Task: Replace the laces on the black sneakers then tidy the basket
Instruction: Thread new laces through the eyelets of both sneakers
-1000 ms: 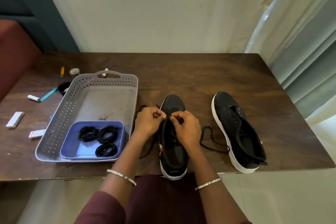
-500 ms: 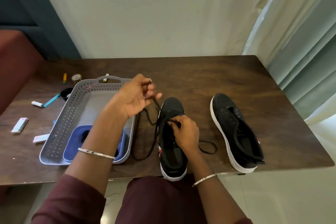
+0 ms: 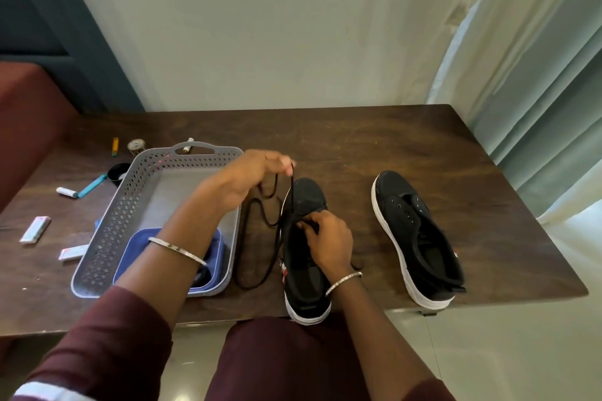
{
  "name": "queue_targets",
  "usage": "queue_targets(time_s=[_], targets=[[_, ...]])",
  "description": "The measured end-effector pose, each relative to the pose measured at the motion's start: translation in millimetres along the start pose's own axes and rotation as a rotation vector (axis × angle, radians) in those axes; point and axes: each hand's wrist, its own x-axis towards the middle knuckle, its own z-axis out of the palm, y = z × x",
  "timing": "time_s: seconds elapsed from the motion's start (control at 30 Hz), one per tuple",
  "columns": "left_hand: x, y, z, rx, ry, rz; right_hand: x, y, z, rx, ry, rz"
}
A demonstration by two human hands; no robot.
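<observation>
1. The left hand (image 3: 250, 179) is raised above the desk (image 3: 358, 146). Its fingertips are curled together and pinch one end of a black lace (image 3: 257, 238).
2. From that pinch the lace drops to the front eyelets of a black sneaker (image 3: 304, 273). More of the lace lies in loose loops on the desk between the sneaker and a grey basket (image 3: 130, 205).
3. The right hand (image 3: 329, 241) rests on top of that sneaker, fingers curled and gripping it at the eyelets near the tongue.
4. The sneaker stands upright near the front edge of the desk, toe pointing away and heel just over the edge.
5. The other sneaker (image 3: 417, 238) stands well to the right, apart from both hands, with its eyelets showing bare.
6. The basket sits just left of the lace loops. A blue tray (image 3: 143, 244) lies in its near end, partly hidden by the left forearm.
7. Small things lie on the desk to the left of the basket: two white packets (image 3: 35, 229), a blue and white pen (image 3: 81, 187), a black cap (image 3: 119, 170) and a yellow marker (image 3: 115, 146).
</observation>
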Motion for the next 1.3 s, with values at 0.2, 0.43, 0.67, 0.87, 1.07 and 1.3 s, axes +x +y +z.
queue_targets(time_s=[0.2, 0.43, 0.67, 0.87, 1.07, 1.3], targets=[[7.2, -8.3, 4.4, -0.120, 0.069, -0.042, 0.9, -0.8, 1.3, -0.013, -0.019, 0.018], [29.7, -59.1, -2.0, 1.154, -0.210, -0.006, 0.7, -1.4, 1.9, -0.008, -0.018, 0.027], [1.2, 23.9, -14.4, 0.055, -0.063, 0.050, 0.2, -0.8, -0.6, -0.054, -0.037, 0.001], [0.8, -1.8, 11.0, -0.073, -0.019, -0.106, -4.3, -4.7, 4.5, -0.059, 0.071, -0.079], [14.5, -37.3, 8.3, 0.907, -0.031, -0.013, -7.8, 1.3, 3.7, 0.056, 0.111, 0.175], [19.0, -29.2, 5.0, 0.703, -0.011, -0.122, -7.0, 7.8, 1.1, 0.073, 0.049, 0.227]])
